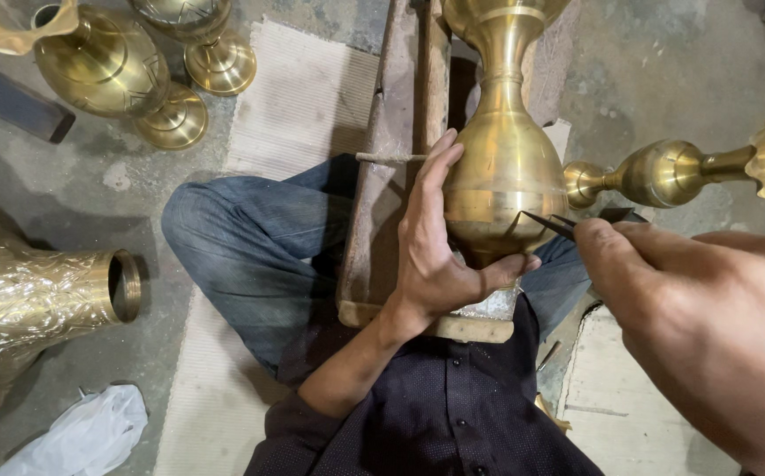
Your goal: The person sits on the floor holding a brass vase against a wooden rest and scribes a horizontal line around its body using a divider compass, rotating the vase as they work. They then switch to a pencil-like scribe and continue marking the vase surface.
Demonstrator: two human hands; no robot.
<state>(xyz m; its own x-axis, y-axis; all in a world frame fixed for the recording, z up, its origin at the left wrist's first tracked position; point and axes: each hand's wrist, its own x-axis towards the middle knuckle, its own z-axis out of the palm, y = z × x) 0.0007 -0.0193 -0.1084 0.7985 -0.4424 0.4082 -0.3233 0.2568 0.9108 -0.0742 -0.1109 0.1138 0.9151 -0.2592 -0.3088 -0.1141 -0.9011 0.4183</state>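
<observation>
Here I see my left hand (pixel 431 256) wrapped around the brass vase (pixel 504 167), which lies on a wooden frame (pixel 391 159) across my lap at centre. My right hand (pixel 691 308) pinches a thin dark tool (pixel 548 222), its tip touching the vase's right side.

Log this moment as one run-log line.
left hand: steadying brass vase | right hand: pressing dark pointed tool to vase body | wooden rest on lap | second vase beside
</observation>
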